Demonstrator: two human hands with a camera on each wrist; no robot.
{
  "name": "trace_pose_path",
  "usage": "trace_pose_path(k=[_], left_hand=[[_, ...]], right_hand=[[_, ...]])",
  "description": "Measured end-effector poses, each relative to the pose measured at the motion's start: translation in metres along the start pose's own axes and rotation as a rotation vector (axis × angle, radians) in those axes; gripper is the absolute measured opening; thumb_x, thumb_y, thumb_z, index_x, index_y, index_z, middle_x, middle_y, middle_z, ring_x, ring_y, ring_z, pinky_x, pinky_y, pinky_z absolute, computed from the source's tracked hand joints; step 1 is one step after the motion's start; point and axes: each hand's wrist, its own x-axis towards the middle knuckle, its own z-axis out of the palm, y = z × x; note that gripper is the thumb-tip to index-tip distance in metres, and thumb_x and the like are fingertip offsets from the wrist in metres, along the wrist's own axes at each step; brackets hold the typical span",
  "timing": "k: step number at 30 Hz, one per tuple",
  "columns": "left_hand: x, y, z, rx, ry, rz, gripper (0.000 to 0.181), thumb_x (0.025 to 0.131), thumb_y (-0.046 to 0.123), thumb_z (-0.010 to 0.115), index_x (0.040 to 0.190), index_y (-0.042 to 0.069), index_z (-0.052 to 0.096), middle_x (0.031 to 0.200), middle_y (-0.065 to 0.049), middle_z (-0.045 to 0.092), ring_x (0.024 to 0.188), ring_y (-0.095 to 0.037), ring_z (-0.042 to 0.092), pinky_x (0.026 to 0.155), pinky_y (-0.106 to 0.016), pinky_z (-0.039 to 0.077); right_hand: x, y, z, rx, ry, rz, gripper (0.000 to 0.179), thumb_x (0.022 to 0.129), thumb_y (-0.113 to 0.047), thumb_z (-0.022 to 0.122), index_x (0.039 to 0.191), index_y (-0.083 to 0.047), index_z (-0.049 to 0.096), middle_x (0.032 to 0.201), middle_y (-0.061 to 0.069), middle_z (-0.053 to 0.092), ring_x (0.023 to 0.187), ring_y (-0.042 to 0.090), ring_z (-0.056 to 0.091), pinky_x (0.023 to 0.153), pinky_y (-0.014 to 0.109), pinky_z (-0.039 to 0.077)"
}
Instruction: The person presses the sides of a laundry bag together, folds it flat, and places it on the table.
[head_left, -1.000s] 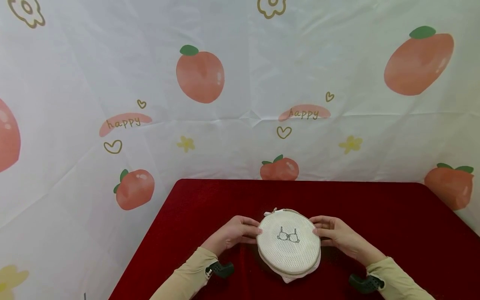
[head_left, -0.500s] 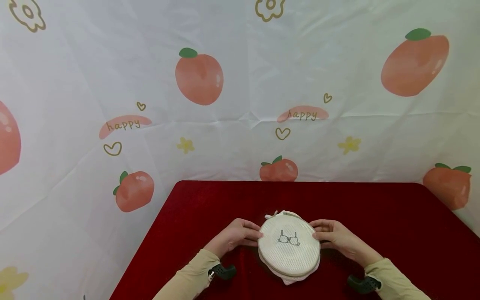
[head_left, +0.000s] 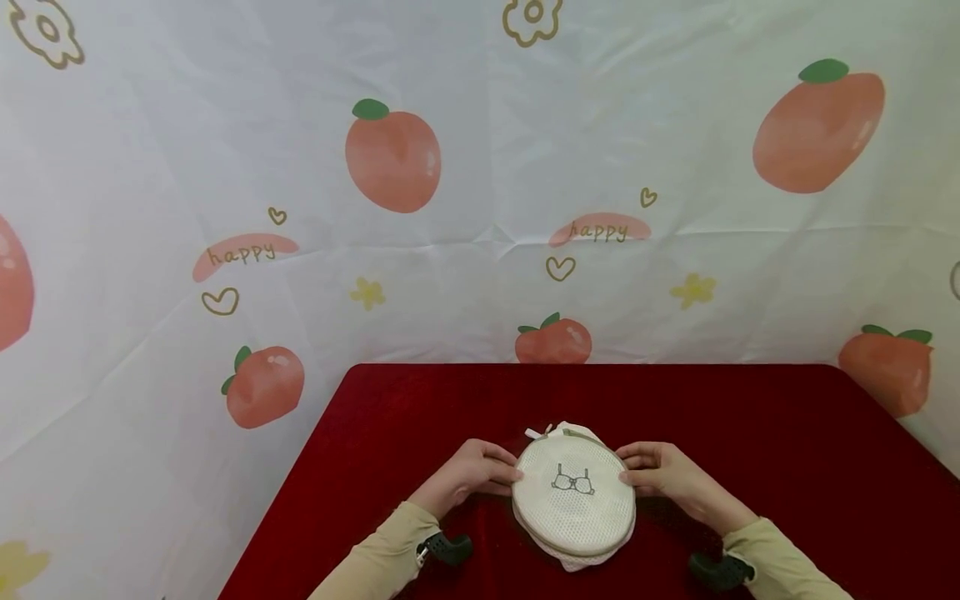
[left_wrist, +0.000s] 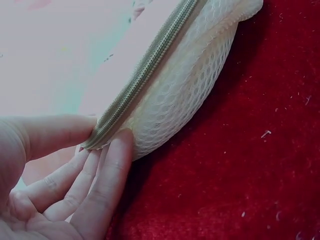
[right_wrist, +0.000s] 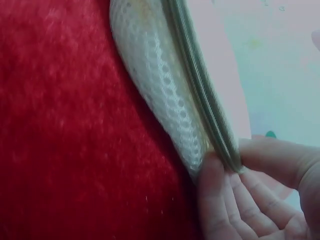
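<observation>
A round cream mesh laundry bag with a small bra drawing on its top lies on the red table. My left hand pinches its left edge, thumb above and fingers below. On the opposite edge my right hand has the same kind of pinch. In the left wrist view the zipper rim runs up from the thumb, and soft mesh bulges beneath it. The right wrist view shows the rim caught between thumb and fingertips. A white zipper tab sticks out at the bag's far left.
Red velvety cloth covers the table, with bits of lint on it. Behind its far edge hangs a white backdrop printed with peaches, hearts and flowers. Each wrist carries a dark strap mount.
Both hands keep their pinch on the laundry bag. The whole head view has shifted slightly, and the bag looks a little lower in it; the zipper strip at its far edge shows more.
</observation>
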Motion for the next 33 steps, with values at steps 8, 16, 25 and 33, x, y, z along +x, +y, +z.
trace_pose_path(k=[8,16,25,33], left_hand=[[0.0014,-0.0029,-0.0022,-0.020,0.001,0.003,0.021,0.078,-0.006,0.074,0.096,-0.011,0.065,0.085,-0.017,0.065,0.073,-0.026,0.068,0.067,-0.039,0.058],[-0.0007,-0.0029,-0.0030,-0.015,0.011,-0.002,0.018,0.078,-0.006,0.075,0.092,-0.011,0.066,0.080,-0.015,0.065,0.068,-0.022,0.068,0.066,-0.037,0.058],[0.0000,-0.0031,-0.0058,-0.096,-0.036,-0.033,0.020,0.081,-0.002,0.073,0.098,-0.010,0.066,0.087,-0.016,0.067,0.077,-0.024,0.069,0.072,-0.039,0.057],[-0.0022,-0.0016,-0.0078,-0.110,-0.036,-0.047,0.020,0.083,0.000,0.073,0.100,-0.008,0.068,0.086,-0.013,0.068,0.077,-0.021,0.068,0.074,-0.039,0.057]], right_hand=[[-0.0007,-0.0005,-0.0005,-0.062,0.053,-0.014,0.047,0.083,-0.008,0.075,0.120,0.013,0.055,0.099,0.011,0.062,0.087,0.022,0.061,0.074,0.033,0.054],[0.0009,0.0022,-0.0029,-0.050,0.046,-0.024,0.046,0.082,-0.007,0.075,0.118,0.013,0.054,0.089,0.009,0.057,0.080,0.019,0.057,0.070,0.031,0.054],[-0.0019,0.0028,-0.0076,0.008,0.008,0.011,0.048,0.084,-0.009,0.074,0.120,0.014,0.052,0.091,0.010,0.062,0.084,0.019,0.061,0.074,0.032,0.054],[-0.0050,-0.0033,-0.0090,0.067,-0.034,0.026,0.050,0.088,-0.009,0.070,0.125,0.016,0.047,0.099,0.009,0.064,0.093,0.019,0.063,0.081,0.031,0.054]])
